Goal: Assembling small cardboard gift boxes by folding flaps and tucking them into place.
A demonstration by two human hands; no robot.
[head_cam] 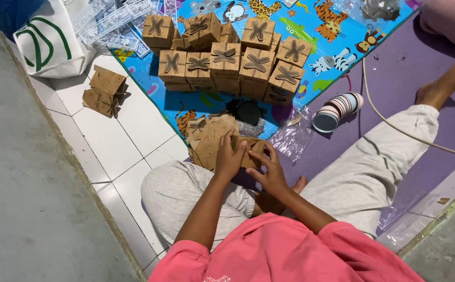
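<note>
Both of my hands hold a brown cardboard box piece [249,149] above my lap. My left hand [229,156] grips its left side and my right hand [267,169] presses its right side and lower edge. Just beyond the hands lies a pile of flat brown box blanks [211,137]. Farther off stands a stack of several folded brown boxes [227,60] with butterfly-shaped closures on top.
A roll stack of tape [337,110] lies on the purple mat [394,78]. Two loose brown boxes [104,90] rest on the white tile floor. A white bag [47,39] sits at the far left. A cord [394,128] crosses my right leg. Another person's foot [439,89] is at the right.
</note>
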